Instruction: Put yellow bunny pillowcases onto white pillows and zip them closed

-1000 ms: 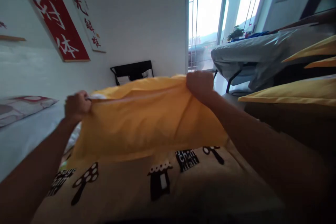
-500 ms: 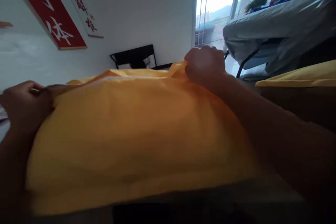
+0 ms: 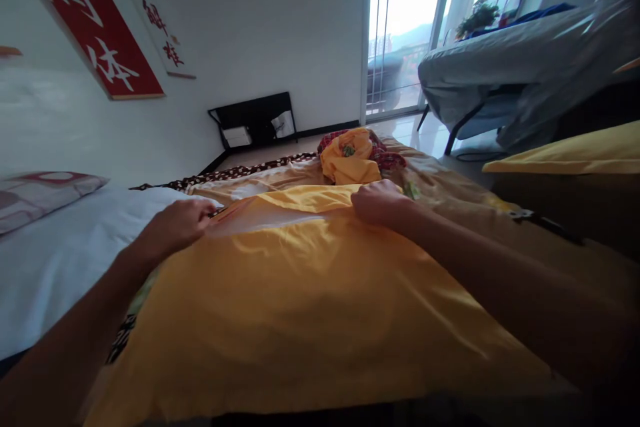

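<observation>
A yellow pillowcase (image 3: 300,320) lies across the bed in front of me, its far edge parted. White fabric (image 3: 265,217), possibly a pillow inside, shows through the opening. My left hand (image 3: 183,221) is closed at the opening's left corner, fingers pinched on the cloth. On the other side, my right hand (image 3: 379,203) grips the far edge of the pillowcase, knuckles up. Just beyond it sits a crumpled bundle of yellow cloth (image 3: 350,157) on red plaid fabric (image 3: 393,159).
At left, a white pillow (image 3: 95,247) lies below a patterned pillow (image 3: 45,197). More yellow fabric (image 3: 575,150) sits at the right edge. A plastic-covered table (image 3: 500,67) stands by the glass door (image 3: 400,27). A black-framed stand (image 3: 255,120) is against the wall.
The pillowcase, held raised and blurred before, has come down onto the bed. Both hands have lowered, the left also moving inward. The bed and the cloth bundle have come into view.
</observation>
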The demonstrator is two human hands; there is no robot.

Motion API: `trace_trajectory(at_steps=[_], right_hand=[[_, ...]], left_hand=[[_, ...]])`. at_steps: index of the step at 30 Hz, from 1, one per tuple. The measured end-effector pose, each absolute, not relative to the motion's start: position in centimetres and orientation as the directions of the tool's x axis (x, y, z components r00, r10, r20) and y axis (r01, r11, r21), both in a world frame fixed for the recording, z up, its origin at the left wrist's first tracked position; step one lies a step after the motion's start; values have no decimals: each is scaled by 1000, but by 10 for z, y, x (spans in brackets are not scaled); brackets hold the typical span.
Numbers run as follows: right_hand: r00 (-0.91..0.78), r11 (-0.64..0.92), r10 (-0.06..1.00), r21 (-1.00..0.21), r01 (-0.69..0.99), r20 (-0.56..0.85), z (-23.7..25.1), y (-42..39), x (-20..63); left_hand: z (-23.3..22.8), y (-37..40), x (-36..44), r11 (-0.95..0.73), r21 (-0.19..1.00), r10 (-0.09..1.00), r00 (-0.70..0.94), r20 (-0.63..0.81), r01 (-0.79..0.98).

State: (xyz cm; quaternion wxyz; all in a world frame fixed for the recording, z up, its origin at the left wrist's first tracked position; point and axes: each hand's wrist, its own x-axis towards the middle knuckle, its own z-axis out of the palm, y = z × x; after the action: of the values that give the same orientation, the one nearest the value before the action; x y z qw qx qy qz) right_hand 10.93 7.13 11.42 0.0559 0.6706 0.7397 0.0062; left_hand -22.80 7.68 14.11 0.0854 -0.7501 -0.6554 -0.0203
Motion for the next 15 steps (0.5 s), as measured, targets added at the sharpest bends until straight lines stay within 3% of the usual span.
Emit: trace_trajectory(at_steps=[2,4,5,9,12,15], right_hand=[[-88,95,995,124,988,-56,118,73,106],[-80,80,997,155,985,-9,115,75,103],[-70,66,997,167,984,22,113,76,103],[21,-55,987,211,976,159,112,74,119],[78,-145,955,221,964,285,119,66,136],[73,-168,932,243,956,356,127,58,143]], left_hand=[[140,58,-181,-465,-3,848,446,286,886],[122,46,-131,-748,70,659,724,206,660],[109,44,-109,-808,99,589,789,176,581],[77,58,-62,-760,206,635,772,34,616],[84,79,-52,-745,244,626,777,-66,621],[97,99,-36,-718,239,658,749,-75,654]])
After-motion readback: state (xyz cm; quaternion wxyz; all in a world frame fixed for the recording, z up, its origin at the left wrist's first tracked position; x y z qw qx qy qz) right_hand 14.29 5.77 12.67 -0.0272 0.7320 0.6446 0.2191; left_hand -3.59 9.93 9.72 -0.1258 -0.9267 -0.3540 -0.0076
